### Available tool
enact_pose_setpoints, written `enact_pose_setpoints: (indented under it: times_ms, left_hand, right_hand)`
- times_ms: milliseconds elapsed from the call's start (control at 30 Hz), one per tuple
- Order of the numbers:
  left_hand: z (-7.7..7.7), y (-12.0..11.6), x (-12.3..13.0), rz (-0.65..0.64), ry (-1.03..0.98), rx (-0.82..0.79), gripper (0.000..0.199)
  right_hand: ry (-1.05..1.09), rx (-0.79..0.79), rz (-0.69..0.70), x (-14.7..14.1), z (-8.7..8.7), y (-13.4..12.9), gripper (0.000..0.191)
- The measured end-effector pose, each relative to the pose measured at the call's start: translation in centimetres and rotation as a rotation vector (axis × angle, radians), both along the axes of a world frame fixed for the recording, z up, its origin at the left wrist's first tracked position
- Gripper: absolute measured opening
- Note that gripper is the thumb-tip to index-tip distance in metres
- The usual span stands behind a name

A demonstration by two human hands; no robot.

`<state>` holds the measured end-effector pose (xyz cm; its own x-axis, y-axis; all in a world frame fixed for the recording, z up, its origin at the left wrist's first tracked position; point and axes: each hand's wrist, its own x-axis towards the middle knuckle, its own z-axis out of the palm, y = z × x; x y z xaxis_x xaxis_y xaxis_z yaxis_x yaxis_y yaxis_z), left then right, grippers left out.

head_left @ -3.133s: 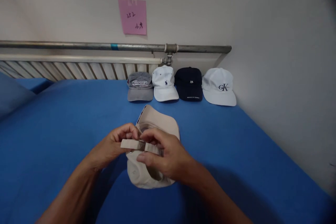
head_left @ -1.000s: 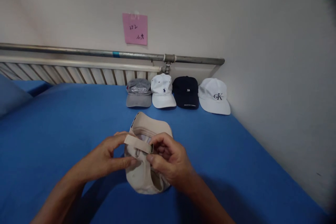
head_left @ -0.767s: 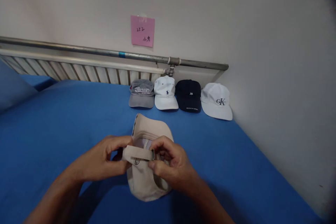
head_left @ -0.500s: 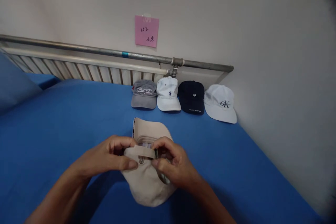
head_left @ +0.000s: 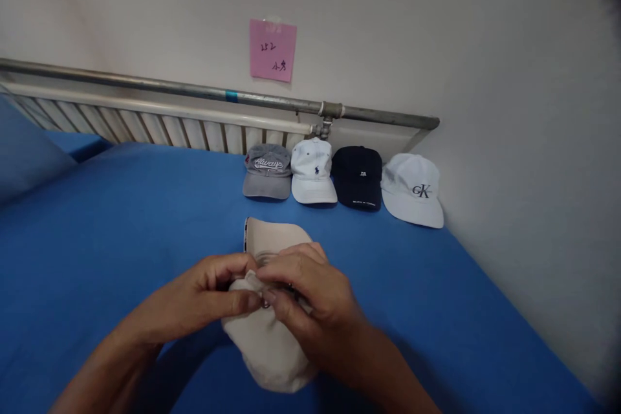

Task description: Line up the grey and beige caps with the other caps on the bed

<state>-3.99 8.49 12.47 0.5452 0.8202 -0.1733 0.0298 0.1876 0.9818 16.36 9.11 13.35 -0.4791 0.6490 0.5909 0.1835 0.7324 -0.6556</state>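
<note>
Left hand (head_left: 198, 297) and right hand (head_left: 320, 294) pinch the beige baseball cap (head_left: 276, 349) around its rear strap (head_left: 251, 278) over the blue bed (head_left: 145, 207), brim pointing away, seemingly so opposing fingertips can steady the narrow band.

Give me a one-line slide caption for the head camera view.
Two hands hold a beige cap before four caps in a row.

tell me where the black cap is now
In the head view, the black cap sits right of centre, between two white caps, below the metal pipe.
</note>
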Motion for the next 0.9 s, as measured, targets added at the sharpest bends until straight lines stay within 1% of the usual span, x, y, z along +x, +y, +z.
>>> enact_pose_setpoints:
  times_ms: [33, 100, 167, 233, 267, 333, 433, 533, 633, 700, 833, 900]
  left_hand:
    - [0.0, 0.0, 0.0, -0.008, 0.020, 0.020, 0.014]
    - [0.0, -0.2, -0.1, -0.027, 0.056, 0.065, 0.012]
    - [0.1, -0.3, -0.1, -0.041, 0.079, 0.089, 0.010]
    - [0.2, -0.3, -0.1, -0.046, 0.106, 0.079, 0.009]
    - [0.3, -0.3, 0.0, -0.039, 0.119, 0.071, 0.010]
    - [0.5, -0.4, 0.2, -0.009, 0.117, 0.053, 0.013]
    - [0.6, -0.4, 0.3, 0.028, 0.062, 0.013, 0.017]
    - [0.5, -0.4, 0.1, 0.050, 0.025, -0.049, 0.020]
    - [0.2, -0.3, 0.1, 0.129, -0.049, -0.131, 0.029]
    - [0.2, -0.1, 0.2, 0.192, -0.093, -0.179, 0.031]
    - [0.1, 0.0, 1.0, 0.308, -0.110, -0.231, 0.031]
    - [0.0, 0.0, 1.5, 0.352, -0.117, -0.245, 0.030]
  right_hand:
    - [0.038, -0.049, 0.004, 0.1, 0.0, 0.1, 0.020]
    - [0.108, -0.201, -0.001, 0.4, -0.1, 0.1, 0.013]
    - [0.160, -0.381, -0.001, 0.8, -0.2, 0.1, 0.011]
    - [0.195, -0.529, 0.040, 1.1, -0.4, 0.1, 0.012]
    - [0.212, -0.575, 0.069, 1.2, -0.5, 0.1, 0.011]
    - [0.248, -0.610, 0.118, 1.5, -0.8, 0.0, 0.008]
    - [0.269, -0.592, 0.135, 1.7, -1.1, 0.0, 0.005]
    - [0.250, -0.533, 0.119, 1.8, -1.1, 0.0, 0.006]
    - [0.215, -0.457, 0.119, 1.9, -0.9, 0.0, 0.008]
    - [0.173, -0.380, 0.095, 1.8, -0.6, 0.0, 0.009]
    - [0.117, -0.158, -0.005, 1.5, -0.5, 0.0, 0.009]
    - [0.137, -0.118, -0.045, 1.3, -0.7, 0.1, 0.008]
